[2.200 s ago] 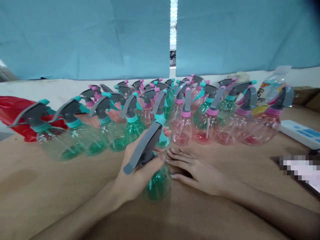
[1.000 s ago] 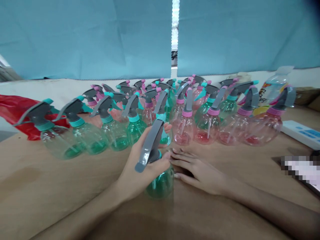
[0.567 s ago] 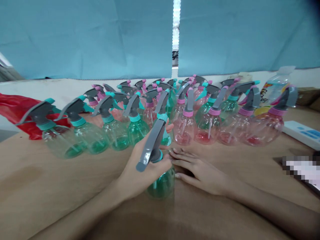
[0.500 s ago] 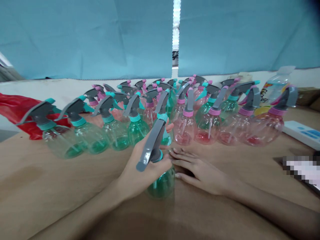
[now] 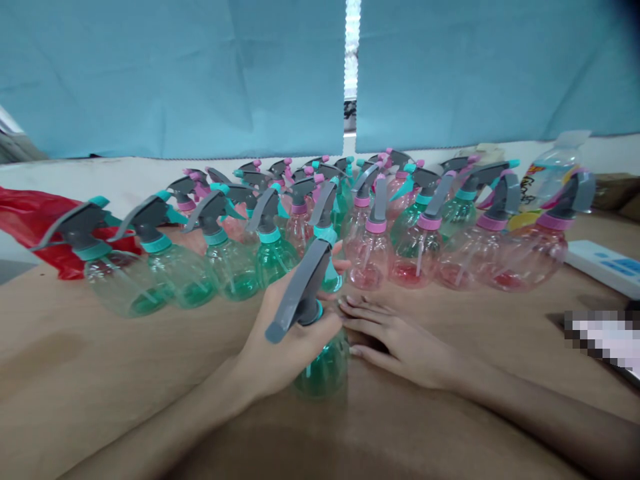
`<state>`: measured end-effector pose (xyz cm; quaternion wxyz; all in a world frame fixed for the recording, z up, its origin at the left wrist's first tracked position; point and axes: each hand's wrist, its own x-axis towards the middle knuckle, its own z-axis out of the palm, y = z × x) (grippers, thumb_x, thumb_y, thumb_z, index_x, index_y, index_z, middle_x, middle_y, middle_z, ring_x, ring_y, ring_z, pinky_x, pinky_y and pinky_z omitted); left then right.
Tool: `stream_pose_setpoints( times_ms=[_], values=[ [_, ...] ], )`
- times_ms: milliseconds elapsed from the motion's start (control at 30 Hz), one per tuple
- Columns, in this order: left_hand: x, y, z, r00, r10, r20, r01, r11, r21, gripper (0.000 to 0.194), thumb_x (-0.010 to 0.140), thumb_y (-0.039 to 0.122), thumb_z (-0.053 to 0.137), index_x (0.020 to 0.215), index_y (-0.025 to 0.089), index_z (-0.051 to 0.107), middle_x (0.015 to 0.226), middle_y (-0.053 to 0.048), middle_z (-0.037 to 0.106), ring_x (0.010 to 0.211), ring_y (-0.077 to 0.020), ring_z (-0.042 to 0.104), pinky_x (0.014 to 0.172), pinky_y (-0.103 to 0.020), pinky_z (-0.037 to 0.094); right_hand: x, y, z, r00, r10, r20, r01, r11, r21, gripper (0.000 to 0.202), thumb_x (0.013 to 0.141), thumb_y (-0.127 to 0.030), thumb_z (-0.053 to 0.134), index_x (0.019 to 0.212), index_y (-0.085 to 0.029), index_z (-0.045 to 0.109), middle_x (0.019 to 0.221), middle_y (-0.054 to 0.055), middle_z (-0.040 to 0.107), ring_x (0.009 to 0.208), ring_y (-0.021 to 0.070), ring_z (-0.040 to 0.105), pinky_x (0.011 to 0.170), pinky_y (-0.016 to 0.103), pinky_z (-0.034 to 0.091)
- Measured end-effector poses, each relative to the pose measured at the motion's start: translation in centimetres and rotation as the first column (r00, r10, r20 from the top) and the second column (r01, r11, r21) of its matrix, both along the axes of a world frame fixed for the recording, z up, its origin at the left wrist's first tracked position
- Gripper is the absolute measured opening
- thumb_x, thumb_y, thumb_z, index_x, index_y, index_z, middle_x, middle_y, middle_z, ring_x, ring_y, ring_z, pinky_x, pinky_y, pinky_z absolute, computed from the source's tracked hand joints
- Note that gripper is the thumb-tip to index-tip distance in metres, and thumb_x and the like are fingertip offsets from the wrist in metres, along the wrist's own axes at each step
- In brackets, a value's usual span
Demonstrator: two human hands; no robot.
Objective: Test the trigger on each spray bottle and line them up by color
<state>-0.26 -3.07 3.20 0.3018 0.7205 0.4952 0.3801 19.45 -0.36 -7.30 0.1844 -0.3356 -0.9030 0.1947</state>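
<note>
The left hand (image 5: 277,347) is closed around the spray bottle (image 5: 323,370), just below its grey sprayer head (image 5: 300,287), where the teal collar (image 5: 320,311) is partly seen. It seems that this part is chosen because it is narrower than the round body and can be enclosed more securely. The thumb is laid across the near side, and the fingertips are seen beyond the head, near the teal trigger (image 5: 332,275); whether the trigger is pressed cannot be told.

The bottle is held in front of the person, on the near part of the table (image 5: 175,360), with its green body low. Its base seems to be supported by the table, which probably makes the grip steadier.

The right hand (image 5: 400,340) is placed palm down just beside the bottle, with the fingers extended and nothing held. Perhaps it is rested there for balance; whether the bottle is touched by it cannot be told.

Farther away, teal-collared bottles (image 5: 233,270) and pink-collared bottles (image 5: 370,260) are set in close rows, possibly so that space is saved. At the sides, a red bag (image 5: 45,227), a labelled clear bottle (image 5: 555,163) and a white device (image 5: 603,263) are seen.
</note>
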Motion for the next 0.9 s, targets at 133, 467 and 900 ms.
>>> stream_pose_setpoints(
  times_ms=[133, 467, 900],
  values=[
    [-0.17, -0.21, 0.35, 0.997, -0.049, 0.053, 0.049, 0.999, 0.014, 0.038, 0.068, 0.007, 0.051, 0.098, 0.025, 0.064, 0.101, 0.001, 0.068, 0.075, -0.0159, 0.063, 0.073, -0.027, 0.053, -0.02, 0.02, 0.08, 1.0, 0.008, 0.013, -0.008, 1.0, -0.001, 0.053, 0.096, -0.052, 0.044, 0.14, -0.024, 0.048, 0.15, 0.006, 0.041, 0.14, 0.0247, 0.032, 0.115, 0.048, 0.027],
    [-0.25, -0.09, 0.46, 0.996, -0.024, 0.083, 0.024, 1.0, -0.002, 0.029, 0.065, 0.012, 0.051, 0.092, 0.02, 0.056, 0.087, 0.0, 0.063, 0.072, -0.0163, 0.062, 0.069, -0.027, 0.055, -0.02, 0.01, 0.06, 1.0, 0.008, -0.005, -0.008, 1.0, 0.016, 0.053, 0.096, -0.051, 0.045, 0.142, -0.025, 0.045, 0.149, 0.006, 0.041, 0.139, 0.0254, 0.033, 0.114, 0.049, 0.028],
    [-0.03, -0.27, -0.41, 0.995, 0.091, -0.033, -0.092, 0.996, -0.008, 0.057, 0.071, 0.023, 0.051, 0.128, 0.026, 0.054, 0.062, 0.005, 0.057, 0.054, -0.0173, 0.054, 0.056, -0.029, 0.046, -0.08, 0.06, 0.22, 1.0, 0.011, 0.026, -0.012, 1.0, 0.009, 0.053, 0.096, -0.052, 0.043, 0.14, -0.023, 0.049, 0.15, 0.007, 0.041, 0.14, 0.0247, 0.032, 0.115, 0.048, 0.026]
  ],
)
